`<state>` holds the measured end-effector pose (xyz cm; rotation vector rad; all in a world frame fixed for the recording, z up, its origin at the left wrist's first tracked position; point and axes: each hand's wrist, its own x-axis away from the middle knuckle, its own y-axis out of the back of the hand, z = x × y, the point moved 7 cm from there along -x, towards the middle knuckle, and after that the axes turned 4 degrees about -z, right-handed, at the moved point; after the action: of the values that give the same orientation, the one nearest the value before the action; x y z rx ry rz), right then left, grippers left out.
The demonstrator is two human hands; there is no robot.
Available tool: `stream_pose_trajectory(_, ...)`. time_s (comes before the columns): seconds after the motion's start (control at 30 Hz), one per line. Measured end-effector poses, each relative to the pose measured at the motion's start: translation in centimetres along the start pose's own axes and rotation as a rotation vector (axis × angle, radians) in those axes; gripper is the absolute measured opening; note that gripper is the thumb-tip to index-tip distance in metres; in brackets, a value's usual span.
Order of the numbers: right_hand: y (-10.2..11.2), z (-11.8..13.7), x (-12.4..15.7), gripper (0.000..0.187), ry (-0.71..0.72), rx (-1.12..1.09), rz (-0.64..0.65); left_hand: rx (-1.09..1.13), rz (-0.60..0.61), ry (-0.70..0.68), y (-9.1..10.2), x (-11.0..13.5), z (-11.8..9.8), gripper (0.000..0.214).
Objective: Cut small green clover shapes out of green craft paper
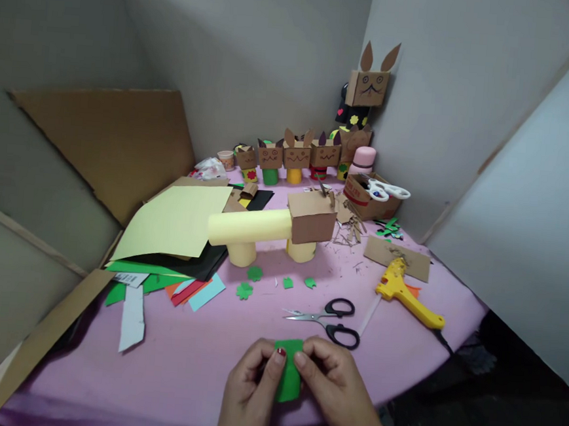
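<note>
A small green piece of paper [291, 383] is pinched between my two hands near the table's front edge. My left hand [254, 384] grips its left side, thumb on top. On the right side, my right hand [333, 381] holds it with thumb and fingers. Just beyond lie black-handled scissors [328, 321], blades slightly apart and pointing left. Farther on are green cut-outs, among them a flower shape [244, 291], a rounded one [255, 274] and a small piece [287, 283]. Behind them stands a figure of a pale yellow paper tube [251, 227] on short tube legs with a brown cardboard box head [313, 218].
A yellow glue gun [409, 295] rests at the right by a cardboard strip [399, 258]. Paper sheets [178, 221] are stacked at left, beside a white strip [132, 319]. Box-headed figures [296, 155] line the back. A cardboard box [372, 197] holds white-handled scissors [387, 189].
</note>
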<state>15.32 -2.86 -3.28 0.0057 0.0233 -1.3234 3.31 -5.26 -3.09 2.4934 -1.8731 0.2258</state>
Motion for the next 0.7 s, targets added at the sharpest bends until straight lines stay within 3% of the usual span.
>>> stream_pose_trajectory(0.2, -0.2, 1.1, 0.1, 0.031, 0.082, 0.188, 0.036, -0.103, 0.087, -0.106, -0.4, -0.6, -1.4, 0.014)
stream_pose_trajectory(0.37, -0.7, 0.5, 0.6, 0.028, 0.107, 0.196, 0.053, 0.141, -0.134, 0.090, 0.7, -0.9, -0.2, 0.019)
stream_pose_trajectory(0.5, -0.6, 0.1, 1.0, 0.030, 0.121, 0.215, 0.057, 0.262, -0.132, 0.203, 0.6, -1.4, 0.9, 0.025)
stream_pose_trajectory(0.7, -0.4, -0.6, 1.0, 0.031, 0.035, 0.168, 0.056, 0.416, -0.300, 0.079, 3.0, -3.1, 0.3, 0.026)
